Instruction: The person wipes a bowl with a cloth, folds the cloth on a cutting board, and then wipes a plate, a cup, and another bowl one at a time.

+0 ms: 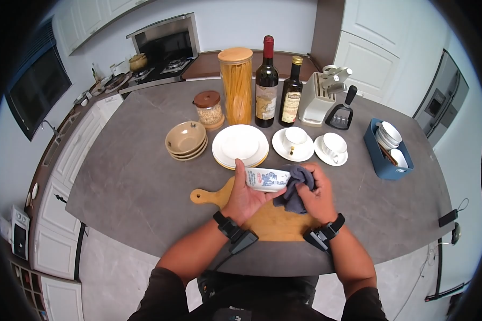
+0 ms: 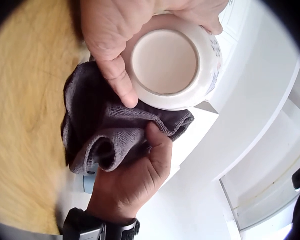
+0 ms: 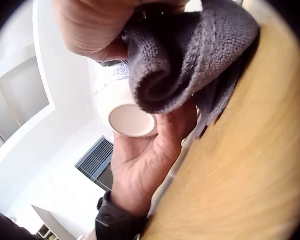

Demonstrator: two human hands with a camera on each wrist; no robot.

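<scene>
A white bowl with blue patterns [image 1: 266, 180] is tilted on its side above the wooden cutting board [image 1: 276, 227]. My left hand [image 1: 246, 199] grips it, thumb at the rim and fingers underneath; the left wrist view shows its round foot [image 2: 165, 62]. My right hand [image 1: 318, 196] pinches a dark grey cloth [image 1: 293, 199], which lies against the bowl's right side. In the right wrist view the bunched cloth [image 3: 190, 55] covers part of the bowl [image 3: 131, 120].
Behind the hands stand brown bowls [image 1: 186, 138], white plates [image 1: 240, 144], and two cups on saucers [image 1: 293, 152]. Farther back are a pasta jar [image 1: 235, 88], two bottles and a knife block [image 1: 317, 99]. A blue basket [image 1: 388, 160] with bowls stands at the right.
</scene>
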